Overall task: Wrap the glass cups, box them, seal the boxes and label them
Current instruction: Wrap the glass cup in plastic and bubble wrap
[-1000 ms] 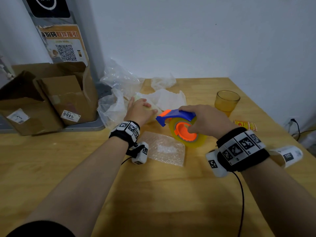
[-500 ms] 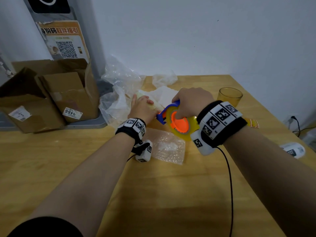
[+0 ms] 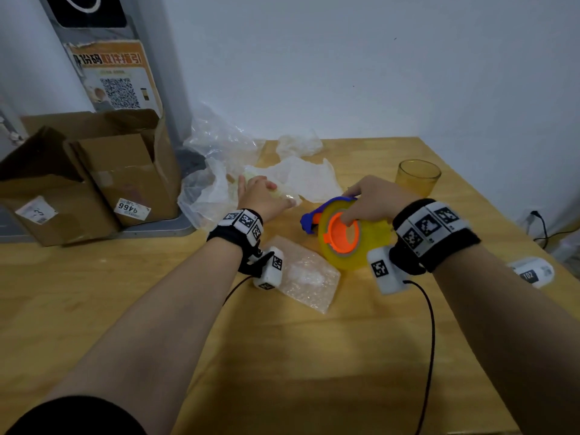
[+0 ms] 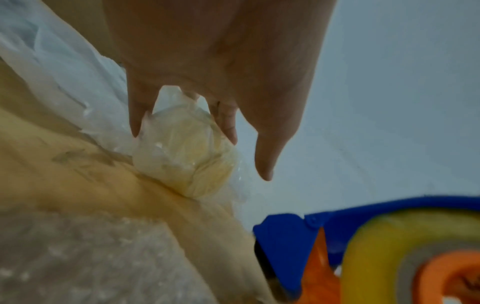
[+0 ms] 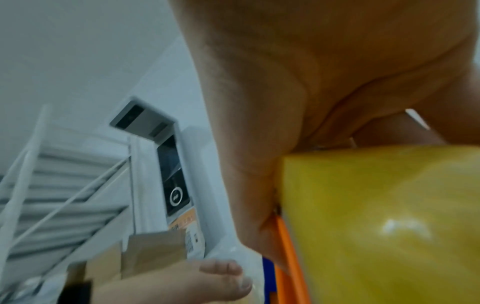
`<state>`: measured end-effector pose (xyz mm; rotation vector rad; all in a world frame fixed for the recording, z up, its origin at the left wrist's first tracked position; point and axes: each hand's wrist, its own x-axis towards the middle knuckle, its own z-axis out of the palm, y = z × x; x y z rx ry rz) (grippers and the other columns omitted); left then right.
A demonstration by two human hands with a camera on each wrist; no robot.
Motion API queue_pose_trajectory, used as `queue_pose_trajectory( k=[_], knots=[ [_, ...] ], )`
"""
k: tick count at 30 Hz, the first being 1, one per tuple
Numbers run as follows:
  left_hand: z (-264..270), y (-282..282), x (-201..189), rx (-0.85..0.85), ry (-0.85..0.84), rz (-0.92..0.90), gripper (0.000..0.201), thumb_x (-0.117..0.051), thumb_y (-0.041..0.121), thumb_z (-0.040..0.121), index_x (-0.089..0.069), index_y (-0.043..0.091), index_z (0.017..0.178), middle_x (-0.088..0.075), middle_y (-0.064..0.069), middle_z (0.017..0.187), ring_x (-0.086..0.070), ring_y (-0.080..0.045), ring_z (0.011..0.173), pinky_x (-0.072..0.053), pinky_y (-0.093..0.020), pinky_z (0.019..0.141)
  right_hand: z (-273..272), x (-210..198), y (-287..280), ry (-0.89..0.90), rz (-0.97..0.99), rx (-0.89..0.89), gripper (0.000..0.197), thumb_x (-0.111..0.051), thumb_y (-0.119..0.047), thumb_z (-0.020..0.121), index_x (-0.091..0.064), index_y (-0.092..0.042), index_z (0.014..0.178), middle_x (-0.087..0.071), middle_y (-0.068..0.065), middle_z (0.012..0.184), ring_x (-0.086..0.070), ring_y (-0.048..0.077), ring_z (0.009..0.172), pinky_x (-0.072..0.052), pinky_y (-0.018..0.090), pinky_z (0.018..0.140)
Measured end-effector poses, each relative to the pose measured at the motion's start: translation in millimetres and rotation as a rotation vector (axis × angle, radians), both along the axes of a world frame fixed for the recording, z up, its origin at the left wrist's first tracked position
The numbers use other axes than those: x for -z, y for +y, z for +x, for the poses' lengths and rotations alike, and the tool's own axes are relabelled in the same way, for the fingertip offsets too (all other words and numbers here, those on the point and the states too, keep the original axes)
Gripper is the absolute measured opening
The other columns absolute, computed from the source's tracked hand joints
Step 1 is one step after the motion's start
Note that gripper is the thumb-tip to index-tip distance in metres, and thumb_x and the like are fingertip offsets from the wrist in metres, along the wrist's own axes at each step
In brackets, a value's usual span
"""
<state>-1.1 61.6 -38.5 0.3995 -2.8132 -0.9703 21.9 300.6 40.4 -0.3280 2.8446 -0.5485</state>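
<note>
Hands at work on a wooden table (image 3: 219, 356): one on a wrapped cup, one gripping a tape dispenser.

Left hand (image 3: 260, 199) lies over the wrapped cup (image 3: 276, 192) at the far middle of the table, beside crumpled plastic; the left wrist view alone shows its fingers (image 4: 228, 123) curled round the pale bundle (image 4: 187, 156), which rests on the tabletop. Right hand (image 3: 370, 199) grips the tape dispenser (image 3: 348, 237), thumb in the orange core, just right of the cup; the right wrist view shows only palm against the yellow roll (image 5: 376, 216). From the head camera alone: a bare amber glass cup (image 3: 419, 177) upright behind the right hand, a bubble wrap sheet (image 3: 307, 277) near the left wrist, and two open cardboard boxes (image 3: 94, 180) far left.
</note>
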Motion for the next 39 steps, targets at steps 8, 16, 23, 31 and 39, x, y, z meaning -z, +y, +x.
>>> queue_pose_trajectory(
  k=[8, 16, 23, 31, 39],
  knots=[
    [4, -9, -12, 0.030, -0.055, 0.098, 0.052, -0.080, 0.031, 0.084, -0.062, 0.022, 0.132, -0.032, 0.004, 0.164, 0.007, -0.022, 0.158, 0.003, -0.039, 0.128, -1, 19, 36, -0.169, -0.238, 0.186, 0.043, -0.083, -0.029, 0.075, -0.071, -0.024, 0.116, -0.065, 0.004, 0.072, -0.061, 0.023, 0.062, -0.045, 0.024, 0.046],
    [4, -3, -9, 0.011, -0.021, 0.084, 0.052, -0.083, 0.027, 0.081, -0.063, 0.021, 0.128, -0.035, 0.003, 0.161, 0.005, -0.023, 0.158, 0.005, -0.038, 0.128, 2, 1, 72, -0.053, -0.596, 0.350, 0.026, -0.081, -0.022, 0.079, -0.078, -0.017, 0.104, -0.068, 0.007, 0.070, -0.064, 0.025, 0.061, -0.051, 0.033, 0.061],
    [2, -6, -10, 0.009, -0.013, 0.071, 0.049, -0.082, 0.030, 0.083, -0.065, 0.022, 0.129, -0.037, 0.004, 0.160, 0.000, -0.024, 0.158, 0.002, -0.038, 0.127, -10, 40, 65, -0.138, -1.016, 0.591, 0.033, -0.082, -0.024, 0.086, -0.068, -0.022, 0.116, -0.072, 0.008, 0.117, -0.071, 0.033, 0.101, -0.060, 0.045, 0.072],
    [4, -17, -15, -0.014, 0.056, 0.006, 0.039, -0.083, 0.032, 0.080, -0.067, 0.027, 0.115, -0.039, 0.001, 0.151, -0.025, -0.027, 0.145, -0.022, -0.035, 0.117, -31, 73, 47, -0.337, -1.051, 0.709, 0.064, -0.078, -0.036, 0.091, -0.051, -0.017, 0.146, -0.058, 0.013, 0.143, -0.066, 0.040, 0.112, -0.057, 0.044, 0.062],
    [5, -23, -21, -0.083, -0.088, 0.009, 0.067, -0.092, 0.036, 0.069, -0.056, 0.035, 0.126, -0.024, -0.011, 0.150, -0.026, -0.035, 0.139, -0.039, -0.041, 0.107, -40, 62, 38, -0.089, -0.307, 0.494, 0.053, -0.061, -0.043, 0.100, -0.052, 0.000, 0.129, -0.059, 0.017, 0.112, -0.059, 0.035, 0.101, -0.053, 0.049, 0.092]
  ],
)
